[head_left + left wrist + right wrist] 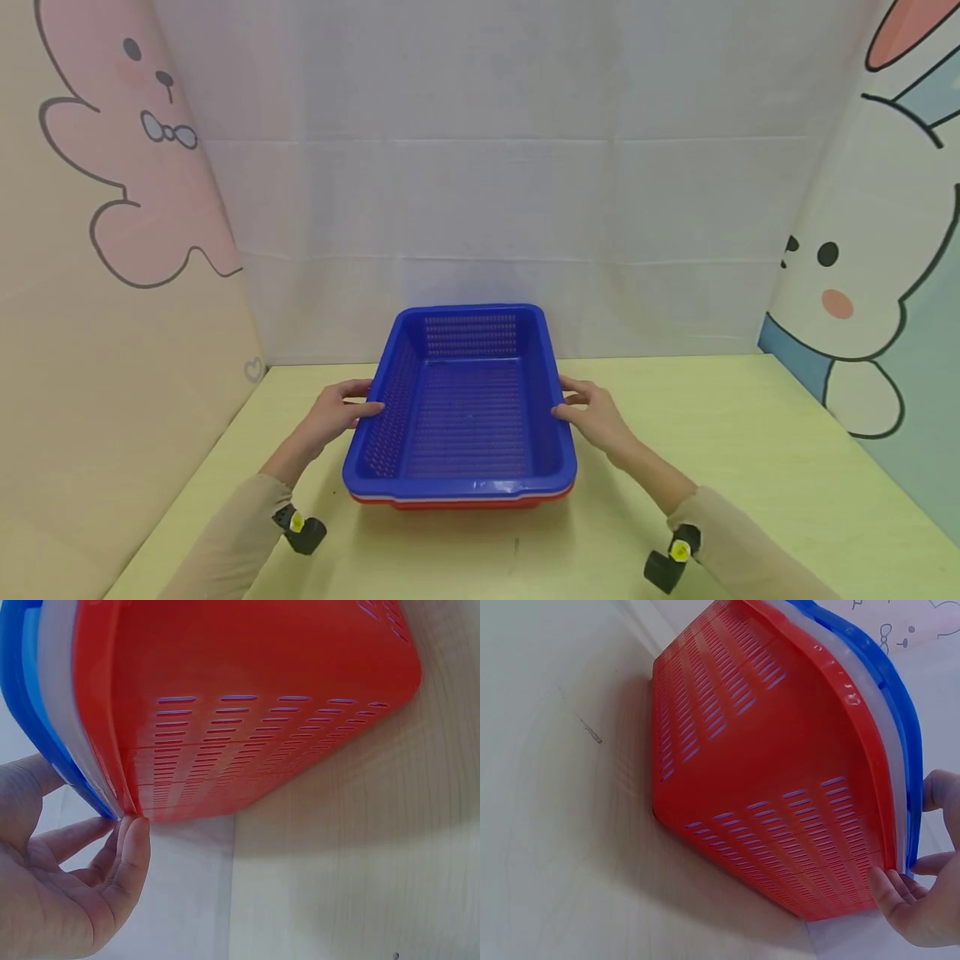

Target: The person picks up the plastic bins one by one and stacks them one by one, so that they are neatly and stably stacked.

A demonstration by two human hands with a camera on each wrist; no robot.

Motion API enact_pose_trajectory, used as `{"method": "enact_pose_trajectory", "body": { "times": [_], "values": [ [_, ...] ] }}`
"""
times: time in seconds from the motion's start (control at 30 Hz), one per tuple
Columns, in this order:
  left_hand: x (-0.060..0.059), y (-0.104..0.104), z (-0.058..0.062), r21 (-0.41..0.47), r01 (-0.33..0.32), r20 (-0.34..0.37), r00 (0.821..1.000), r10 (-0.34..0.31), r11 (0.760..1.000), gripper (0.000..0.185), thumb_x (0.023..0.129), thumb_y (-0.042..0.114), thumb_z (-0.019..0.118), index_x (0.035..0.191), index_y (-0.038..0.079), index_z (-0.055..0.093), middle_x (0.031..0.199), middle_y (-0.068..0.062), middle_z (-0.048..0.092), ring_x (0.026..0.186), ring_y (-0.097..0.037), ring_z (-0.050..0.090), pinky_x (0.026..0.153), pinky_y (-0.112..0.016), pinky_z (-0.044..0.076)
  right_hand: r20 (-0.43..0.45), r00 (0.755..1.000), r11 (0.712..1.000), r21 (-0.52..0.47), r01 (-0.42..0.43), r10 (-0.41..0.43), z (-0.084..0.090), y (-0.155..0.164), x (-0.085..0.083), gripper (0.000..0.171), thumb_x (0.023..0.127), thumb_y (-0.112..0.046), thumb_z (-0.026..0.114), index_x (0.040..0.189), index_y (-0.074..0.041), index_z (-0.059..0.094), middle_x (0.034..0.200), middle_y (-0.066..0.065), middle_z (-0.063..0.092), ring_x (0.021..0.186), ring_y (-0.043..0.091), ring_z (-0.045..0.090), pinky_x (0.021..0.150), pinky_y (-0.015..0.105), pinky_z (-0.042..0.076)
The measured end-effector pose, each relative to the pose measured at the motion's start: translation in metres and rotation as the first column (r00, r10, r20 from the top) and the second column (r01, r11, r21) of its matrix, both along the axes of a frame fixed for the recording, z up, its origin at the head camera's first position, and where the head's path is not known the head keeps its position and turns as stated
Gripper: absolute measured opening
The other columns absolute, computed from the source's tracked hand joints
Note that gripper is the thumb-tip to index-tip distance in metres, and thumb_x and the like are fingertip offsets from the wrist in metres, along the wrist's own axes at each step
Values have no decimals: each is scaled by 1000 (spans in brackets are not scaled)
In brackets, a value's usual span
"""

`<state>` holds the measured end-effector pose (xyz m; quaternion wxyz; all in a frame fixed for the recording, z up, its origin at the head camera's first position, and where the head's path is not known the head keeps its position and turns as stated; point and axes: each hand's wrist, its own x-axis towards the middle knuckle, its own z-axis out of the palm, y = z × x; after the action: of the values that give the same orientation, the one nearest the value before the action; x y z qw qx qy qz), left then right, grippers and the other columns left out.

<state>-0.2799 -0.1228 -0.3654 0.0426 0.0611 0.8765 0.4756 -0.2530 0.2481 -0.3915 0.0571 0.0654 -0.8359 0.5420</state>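
A stack of nested plastic baskets stands on the table, with the blue basket on top. Under its rim show the edges of a white basket and a red basket, the outermost, with slotted walls. My left hand holds the stack's left rim, thumb over the blue edge and fingers beneath. On the opposite side my right hand grips the right rim the same way. In both wrist views the fingertips lie right at the layered rims.
The pale wooden table reaches back to a white cloth backdrop. Side panels carry a pink cartoon animal at left and a white rabbit at right. Each sleeve bears a small black wrist camera.
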Motion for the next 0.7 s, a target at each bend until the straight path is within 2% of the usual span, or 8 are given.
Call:
{"method": "enact_pose_trajectory", "body": {
  "times": [0.7],
  "values": [
    [4, 23, -4, 57, 0, -25, 1000, 1, 998, 52, 85, 16, 63, 129, -5, 45, 120, -24, 49, 103, -33, 56, 81, -43, 49, -27, 999, 999, 5, -37, 37, 3, 24, 5, 53, 80, -4, 61, 129, 7, 44, 121, 25, 50, 102, 33, 54, 78, 30, 46]
  ]
}}
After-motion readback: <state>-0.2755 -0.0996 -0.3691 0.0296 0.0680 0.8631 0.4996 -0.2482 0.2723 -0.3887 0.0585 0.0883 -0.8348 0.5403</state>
